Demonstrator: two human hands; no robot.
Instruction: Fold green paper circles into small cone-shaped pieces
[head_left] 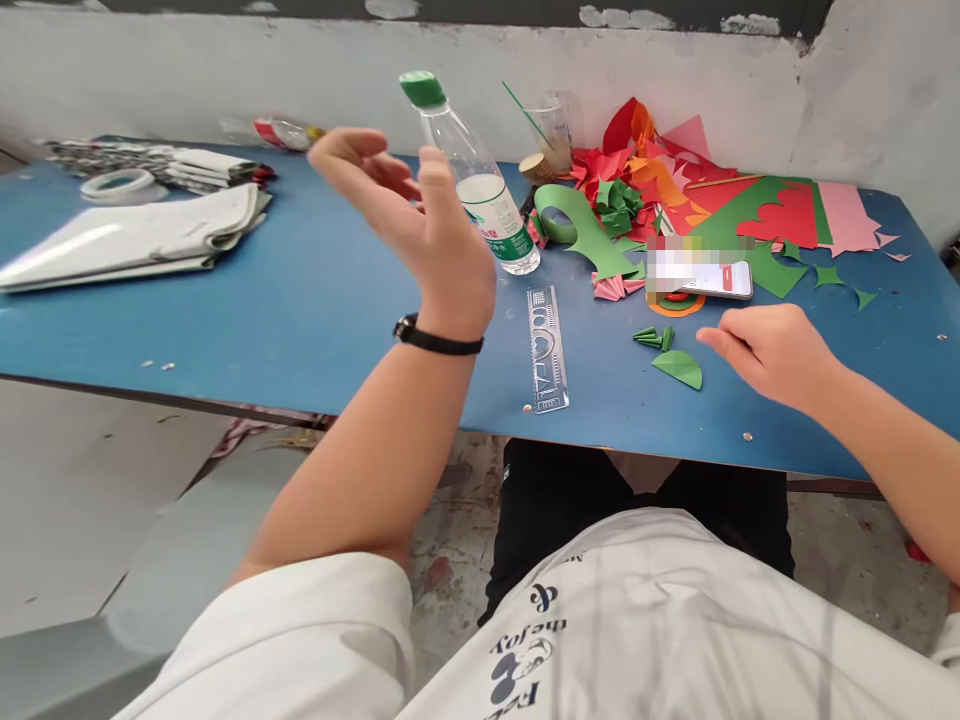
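Observation:
My left hand, with a black band at the wrist, is raised in front of a plastic bottle with a green cap. Its fingers are apart and bent, with nothing in them. My right hand is curled over the table at the right; what its fingers hold, if anything, is hidden. Left of it lie a green paper half circle and small folded green pieces. A phone rests just beyond. Between the hands lies a clear stencil ruler.
Coloured paper scraps cover the back right of the blue table. A cup with a green straw stands near the wall. Folded white sheets and a tape roll lie at the left.

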